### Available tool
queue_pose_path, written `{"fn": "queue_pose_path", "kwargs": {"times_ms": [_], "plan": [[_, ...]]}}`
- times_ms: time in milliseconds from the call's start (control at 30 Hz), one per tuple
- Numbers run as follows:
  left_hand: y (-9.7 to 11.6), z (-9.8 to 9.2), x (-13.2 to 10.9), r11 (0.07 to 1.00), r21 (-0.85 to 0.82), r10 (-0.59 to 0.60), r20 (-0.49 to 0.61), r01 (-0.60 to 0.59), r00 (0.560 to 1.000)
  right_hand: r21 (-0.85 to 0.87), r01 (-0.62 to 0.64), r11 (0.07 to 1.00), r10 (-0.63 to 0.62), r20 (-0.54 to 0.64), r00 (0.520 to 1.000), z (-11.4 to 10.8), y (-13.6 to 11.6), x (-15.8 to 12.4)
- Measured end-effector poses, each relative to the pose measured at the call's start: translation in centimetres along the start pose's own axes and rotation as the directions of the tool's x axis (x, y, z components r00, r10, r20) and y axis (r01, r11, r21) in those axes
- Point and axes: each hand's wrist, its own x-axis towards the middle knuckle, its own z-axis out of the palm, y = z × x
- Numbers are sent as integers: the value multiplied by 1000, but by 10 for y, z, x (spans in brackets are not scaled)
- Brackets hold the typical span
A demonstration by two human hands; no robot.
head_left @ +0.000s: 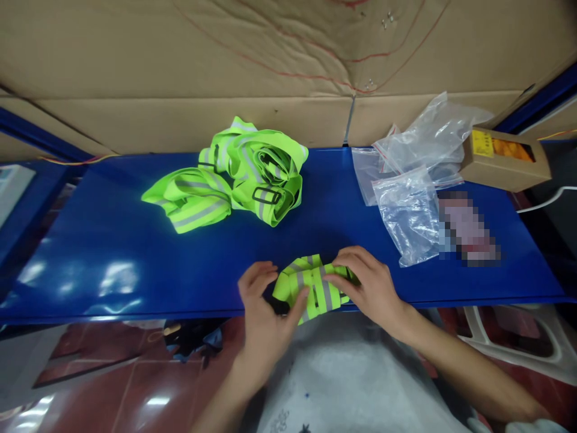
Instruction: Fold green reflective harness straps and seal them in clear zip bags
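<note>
While your left hand (265,316) and right hand (372,288) grip the folded lime strap (313,282) at front edge of the desk (189,270), clear bags (408,210) lie toward the right edge, loose lime straps (246,165) by the back edge, carton (502,171) back-right corner.

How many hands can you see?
2. The left hand is at the left end of the folded green band, and the right hand is at its right end, by the blue table's near edge. No other hands show.
</note>
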Motion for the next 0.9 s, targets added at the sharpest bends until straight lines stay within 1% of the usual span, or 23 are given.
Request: {"fn": "queue_pose_path", "kwargs": {"times_ms": [33,67,100,167,233,300,400,533,633,700,767,833,900], "plan": [[0,0,1,1000,2,29,31,-30,999,-32,48,998,-49,-23,999,0,-1,-3],[1,-1,1,999,11,53,67,-53,996,-72,104,992,-106,-22,994,0,-1,-7],[1,-1,2,998,21,60,92,-62,994,-109,166,980,-166,10,986,-1,-1,-11],[3,-3,4,999,24,37,91,-40,995,-155,281,947,-259,148,954,-2,-1,-18],[4,-4,6,1000,16,6,93,-8,996,-168,337,926,-282,283,917,-2,0,-23],[4,-3,9,1000,14,-6,100,5,995,-184,324,928,-245,354,903,-1,0,-25],[5,0,12,1000,9,3,102,-4,995,-208,295,932,-204,372,906,2,-1,-21],[5,2,15,1000,-9,26,103,-25,994,-214,313,925,-214,386,897,2,-2,-15],[4,-2,17,1000,-8,18,142,-17,990,-192,343,919,-253,380,890,2,-2,-13],[3,-8,18,998,30,54,185,-61,981,-187,400,897,-311,375,873,4,-1,-10],[1,-17,18,988,70,112,258,-134,960,-189,452,872,-357,386,851,6,-1,-6],[-1,-26,15,979,78,147,361,-187,921,-187,476,860,-376,399,836,7,0,-1],[-4,-31,10,973,90,149,455,-212,878,-194,481,855,-374,411,831,7,1,4]]}}
